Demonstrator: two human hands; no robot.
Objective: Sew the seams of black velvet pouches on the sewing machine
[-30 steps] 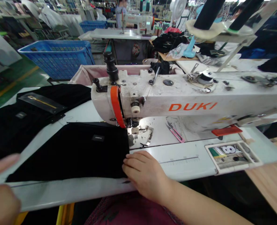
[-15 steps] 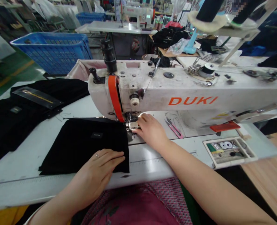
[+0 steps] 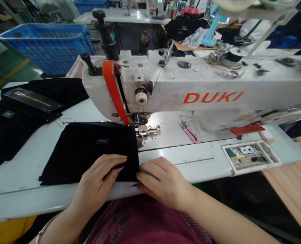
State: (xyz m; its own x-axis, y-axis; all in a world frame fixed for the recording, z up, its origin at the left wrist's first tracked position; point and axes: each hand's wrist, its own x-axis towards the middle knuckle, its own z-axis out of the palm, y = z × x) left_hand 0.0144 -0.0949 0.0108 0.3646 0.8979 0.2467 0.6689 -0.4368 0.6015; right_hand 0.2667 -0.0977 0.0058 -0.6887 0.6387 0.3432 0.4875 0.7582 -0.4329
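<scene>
A folded black fabric piece (image 3: 71, 149) with a small label (image 3: 102, 141) lies on the sewing machine table, its upper right corner by the presser foot (image 3: 143, 130). On top of the fabric rests my left hand (image 3: 96, 179), fingers stretched out and thumb slightly apart. My right hand (image 3: 163, 181) is at the fabric's lower right edge, its thumb and fingers closed on that edge near the table front. Above stands the white sewing machine (image 3: 165, 88) with an orange guard (image 3: 116, 91).
More black fabric with a zipper strip (image 3: 33, 99) lies at the left. Pink thread snips (image 3: 189, 132) sit under the machine arm. A small parts tray (image 3: 250, 157) is set in the table's right side. Behind stands a blue basket (image 3: 48, 47).
My right hand has left the presser foot and come down toward me to the fabric's right edge. The left hand stays on the fabric, its thumb now nearer the fingers. The camera view has tilted down.
</scene>
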